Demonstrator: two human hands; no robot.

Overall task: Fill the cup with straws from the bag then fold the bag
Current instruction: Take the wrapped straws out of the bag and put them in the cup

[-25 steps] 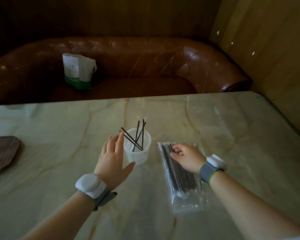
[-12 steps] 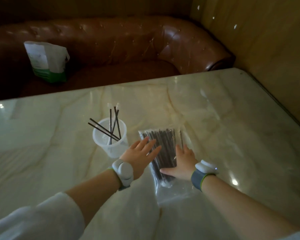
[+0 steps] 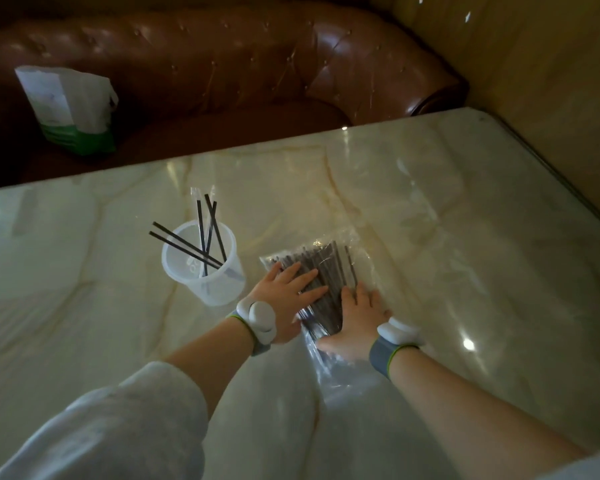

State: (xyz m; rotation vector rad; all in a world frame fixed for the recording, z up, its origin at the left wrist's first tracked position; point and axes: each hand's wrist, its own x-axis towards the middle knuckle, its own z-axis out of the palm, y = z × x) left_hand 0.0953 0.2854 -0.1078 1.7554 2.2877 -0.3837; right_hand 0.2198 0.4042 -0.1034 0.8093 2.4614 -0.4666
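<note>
A translucent plastic cup point(image 3: 219, 289) stands on the marble table point(image 3: 430, 237) and holds several black straws point(image 3: 201, 237) that lean out over its rim. To its right lies a clear plastic bag point(image 3: 364, 261) with a bundle of dark straws inside. My left hand point(image 3: 284, 289) lies flat on the left side of the bag, fingers spread. My right hand point(image 3: 357, 317) presses flat on the bag's near right part. Neither hand grips anything. The bag's empty near end point(image 3: 329, 372) sticks out below my hands.
A brown leather sofa point(image 3: 257, 64) runs along the table's far edge, with a white and green pouch point(image 3: 66, 109) on its seat. A wooden wall point(image 3: 551, 81) borders the table on the right.
My left hand moved from beside the cup over to the bag and now rests on it. My right hand slid toward the bag's near end. The view tilted down and right.
</note>
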